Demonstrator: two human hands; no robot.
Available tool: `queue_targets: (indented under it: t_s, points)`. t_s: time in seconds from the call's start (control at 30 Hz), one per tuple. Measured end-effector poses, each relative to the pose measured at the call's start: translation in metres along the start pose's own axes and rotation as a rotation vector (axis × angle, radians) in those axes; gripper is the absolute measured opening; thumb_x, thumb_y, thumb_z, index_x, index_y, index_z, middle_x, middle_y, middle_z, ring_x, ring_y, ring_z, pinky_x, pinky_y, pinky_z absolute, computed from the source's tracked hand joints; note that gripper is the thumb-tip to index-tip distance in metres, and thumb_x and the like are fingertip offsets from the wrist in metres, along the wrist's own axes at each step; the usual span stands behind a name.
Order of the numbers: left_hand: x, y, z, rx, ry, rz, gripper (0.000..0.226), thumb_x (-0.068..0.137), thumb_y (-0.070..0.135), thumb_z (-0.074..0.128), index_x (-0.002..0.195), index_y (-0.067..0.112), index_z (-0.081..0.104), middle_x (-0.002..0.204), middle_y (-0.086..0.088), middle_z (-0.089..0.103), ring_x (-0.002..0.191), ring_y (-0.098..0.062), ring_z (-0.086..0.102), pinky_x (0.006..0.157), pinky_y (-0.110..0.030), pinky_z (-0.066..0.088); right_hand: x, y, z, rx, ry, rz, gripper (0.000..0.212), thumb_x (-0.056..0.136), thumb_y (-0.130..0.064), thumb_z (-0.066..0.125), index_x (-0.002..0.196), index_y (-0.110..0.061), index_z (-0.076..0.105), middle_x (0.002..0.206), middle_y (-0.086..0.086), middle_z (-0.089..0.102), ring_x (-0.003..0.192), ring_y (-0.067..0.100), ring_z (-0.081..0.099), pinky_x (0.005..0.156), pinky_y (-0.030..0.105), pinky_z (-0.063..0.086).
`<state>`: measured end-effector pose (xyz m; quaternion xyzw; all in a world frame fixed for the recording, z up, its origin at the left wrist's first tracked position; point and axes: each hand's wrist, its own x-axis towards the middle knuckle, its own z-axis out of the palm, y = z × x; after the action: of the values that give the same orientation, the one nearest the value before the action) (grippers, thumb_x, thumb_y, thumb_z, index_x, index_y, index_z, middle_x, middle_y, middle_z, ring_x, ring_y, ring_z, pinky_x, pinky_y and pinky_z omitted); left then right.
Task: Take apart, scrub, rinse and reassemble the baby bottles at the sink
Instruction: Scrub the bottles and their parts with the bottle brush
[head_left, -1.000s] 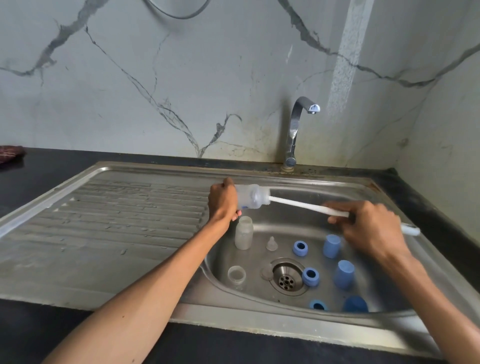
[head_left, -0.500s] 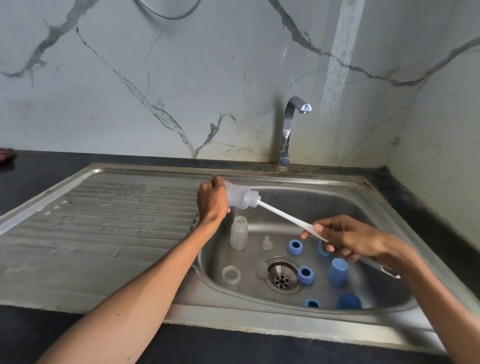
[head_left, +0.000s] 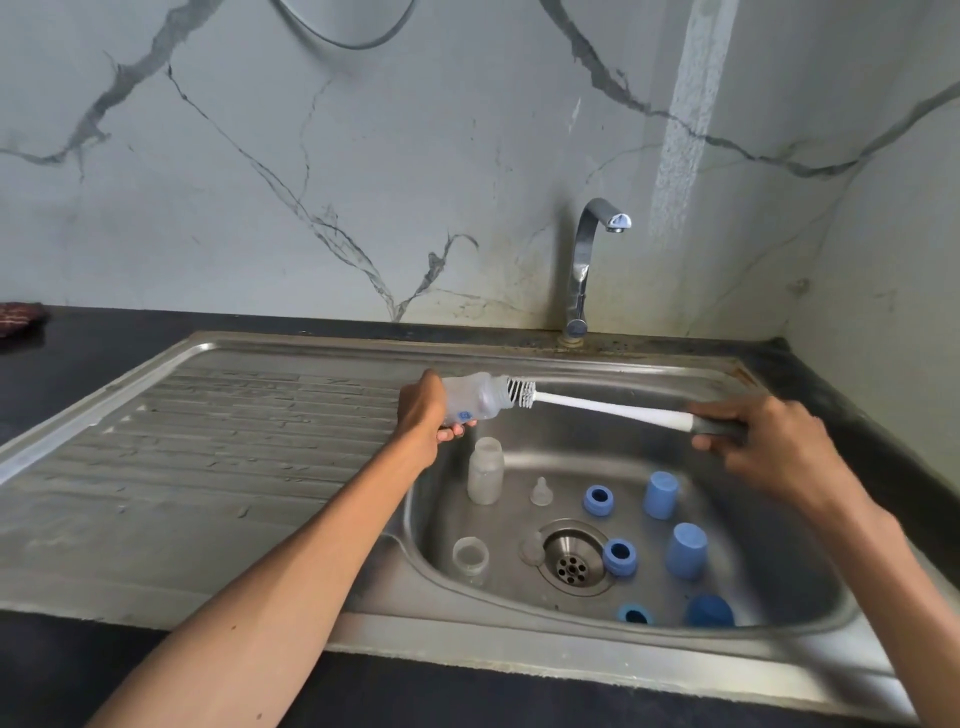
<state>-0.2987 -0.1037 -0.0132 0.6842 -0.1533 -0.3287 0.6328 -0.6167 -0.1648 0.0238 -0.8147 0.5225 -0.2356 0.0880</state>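
While the left hand (head_left: 426, 410) grips a clear plastic baby bottle (head_left: 470, 397) sideways over the steel sink (head_left: 779, 618), the right hand (head_left: 769, 441) holds a white long-handled bottle brush (head_left: 597, 405), bristles half out of the neck.

Below stand two more clear bottles (head_left: 485, 470), clear teats (head_left: 540, 491), blue collar rings (head_left: 598, 500) and blue caps (head_left: 661, 494) around the drain (head_left: 571, 564). One ring sits partly hidden by the sink's near wall. Behind, a chrome tap (head_left: 587, 260) rises against the veined marble wall (head_left: 311, 156); a dark desk (head_left: 78, 358) surrounds everything.

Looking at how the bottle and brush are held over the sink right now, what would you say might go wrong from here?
1. The left hand grips only the base of the bottle; a hard push of the brush might knock it loose.
2. The loose teat lies at the edge of the drain; rinse water may wash it onto the holes.
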Motion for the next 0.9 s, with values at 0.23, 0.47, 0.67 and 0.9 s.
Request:
queue_targets:
  t_s: [0.23,0.47,0.67,0.9]
  points:
    - [0.015,0.0,-0.007,-0.233,0.201,0.018,0.048,0.097,0.052,0.054,0.086,0.006,0.06,0.08,-0.018,0.067,0.042,-0.022,0.055,0.031,-0.021,0.038,0.011,0.022,-0.008,0.089,-0.164,0.072,0.018,0.099,-0.033,0.056,0.088,-0.043,0.067,0.091,0.002,0.07,0.078,0.022,0.06,0.07,0.037,0.047]
    - [-0.003,0.001,0.012,-0.448,-0.272,0.024,0.051,0.087,0.049,0.069,0.109,0.003,0.063,0.102,-0.016,0.066,0.081,-0.02,0.065,0.062,-0.028,0.06,0.002,-0.011,0.012,0.206,-0.264,-0.124,0.017,0.102,-0.026,0.051,0.103,-0.035,0.066,0.077,-0.001,0.066,0.067,0.018,0.057,0.061,0.027,0.042]
    - [-0.004,-0.006,0.014,-0.441,-0.511,0.009,0.025,0.09,0.016,0.072,0.105,-0.002,0.065,0.098,-0.017,0.067,0.09,-0.025,0.065,0.081,-0.042,0.061,-0.004,-0.021,0.02,0.164,-0.18,-0.128,0.018,0.098,-0.028,0.057,0.111,-0.023,0.069,0.076,0.001,0.068,0.073,0.021,0.065,0.062,0.026,0.047]
    - [0.007,-0.008,0.008,-0.105,-0.364,0.251,0.031,0.08,0.02,0.082,0.106,0.007,0.074,0.103,-0.014,0.075,0.094,-0.021,0.069,0.092,-0.039,0.055,-0.003,-0.013,0.006,0.167,-0.166,-0.07,0.035,0.093,-0.027,0.067,0.128,-0.03,0.066,0.102,-0.004,0.07,0.09,0.015,0.061,0.074,0.026,0.043]
